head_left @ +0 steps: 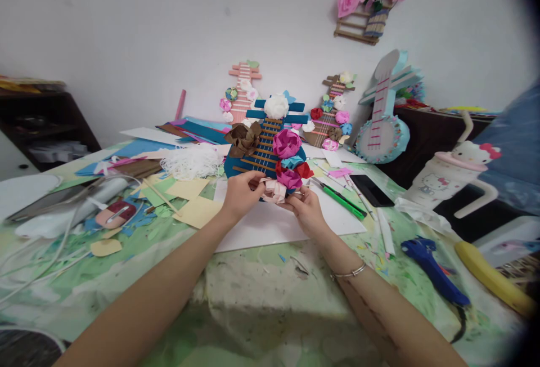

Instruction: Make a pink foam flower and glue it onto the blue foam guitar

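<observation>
A blue paper lute model (261,156) with brown strips and white strings stands tilted in front of me. Crumpled-paper flowers in white, brown, magenta and red decorate it. At its bottom edge is a pale pink paper flower (274,191). My left hand (242,193) pinches the flower's left side, thumb and fingers together. On the other side, the fingers of my right hand (305,209) close on its lower right edge, against the lute's base. Beneath both hands lies a white board (253,232).
A blue glue gun (434,268), a green cutter knife (343,202), a phone (371,190) and a tumbler (442,178) are at the right. Paper scraps (196,209) and white shredded strands (192,161) lie left. More lute models (244,91) lean against the wall.
</observation>
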A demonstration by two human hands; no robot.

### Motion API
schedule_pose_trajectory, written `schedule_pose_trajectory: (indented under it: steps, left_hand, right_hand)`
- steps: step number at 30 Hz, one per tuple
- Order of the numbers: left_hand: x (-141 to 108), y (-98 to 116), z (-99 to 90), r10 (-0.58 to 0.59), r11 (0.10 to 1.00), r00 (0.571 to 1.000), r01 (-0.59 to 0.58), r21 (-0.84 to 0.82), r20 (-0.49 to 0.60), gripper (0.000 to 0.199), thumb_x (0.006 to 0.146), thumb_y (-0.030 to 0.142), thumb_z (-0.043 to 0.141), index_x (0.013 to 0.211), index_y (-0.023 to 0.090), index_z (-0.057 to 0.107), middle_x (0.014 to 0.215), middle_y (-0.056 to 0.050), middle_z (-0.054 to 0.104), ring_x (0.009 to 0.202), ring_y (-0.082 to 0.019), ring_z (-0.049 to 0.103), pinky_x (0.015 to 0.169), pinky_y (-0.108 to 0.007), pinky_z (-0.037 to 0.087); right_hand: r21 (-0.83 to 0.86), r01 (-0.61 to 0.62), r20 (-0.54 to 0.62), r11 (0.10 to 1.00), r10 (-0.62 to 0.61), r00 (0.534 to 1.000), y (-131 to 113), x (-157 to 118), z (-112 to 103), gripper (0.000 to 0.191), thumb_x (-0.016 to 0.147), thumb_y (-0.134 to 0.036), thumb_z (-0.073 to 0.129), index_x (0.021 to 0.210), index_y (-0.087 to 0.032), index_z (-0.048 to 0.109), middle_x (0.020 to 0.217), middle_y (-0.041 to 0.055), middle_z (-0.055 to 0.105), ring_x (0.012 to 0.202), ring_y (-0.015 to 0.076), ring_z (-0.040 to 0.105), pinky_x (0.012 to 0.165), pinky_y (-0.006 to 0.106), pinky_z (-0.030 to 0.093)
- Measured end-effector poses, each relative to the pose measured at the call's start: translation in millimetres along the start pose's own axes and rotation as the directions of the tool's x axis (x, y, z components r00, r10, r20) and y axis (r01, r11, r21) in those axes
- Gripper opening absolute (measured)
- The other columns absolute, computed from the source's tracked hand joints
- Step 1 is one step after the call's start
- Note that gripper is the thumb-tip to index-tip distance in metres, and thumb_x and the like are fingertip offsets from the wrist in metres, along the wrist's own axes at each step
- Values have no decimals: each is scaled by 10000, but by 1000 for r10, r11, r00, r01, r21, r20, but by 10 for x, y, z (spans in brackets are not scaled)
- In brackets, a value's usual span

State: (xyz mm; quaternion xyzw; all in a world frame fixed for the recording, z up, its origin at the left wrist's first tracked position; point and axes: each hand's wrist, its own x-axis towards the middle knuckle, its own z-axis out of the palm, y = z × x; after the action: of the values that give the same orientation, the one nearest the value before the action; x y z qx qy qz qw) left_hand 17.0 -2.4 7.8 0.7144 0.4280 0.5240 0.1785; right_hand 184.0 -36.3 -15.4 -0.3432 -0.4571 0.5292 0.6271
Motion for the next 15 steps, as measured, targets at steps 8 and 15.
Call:
schedule_pose_trajectory:
  steps: [8,15]
  left_hand:
    - [56,-41,-37,-212,954,972,228,-195,101,235,658,251,640,825,107,719,774,-95,731,690,-197,673,647,-283,528]
    - [71,-103,-17,-312,853,933,358,-380,179,204,589,217,686,768,121,702,693,-56,702,640,-166,643,598,-247,495]
  right_hand:
    - [-8,10,2,1000,-10,1000,29,14,-24,319,596,-182,720,884,-187,583,787,-5,718,767,173,690,823,392,572]
    - [-10,15,24,1000,-15,1000,43,17,-30,320,612,-184,706,906,-190,581,810,-9,713,786,175,689,828,394,567]
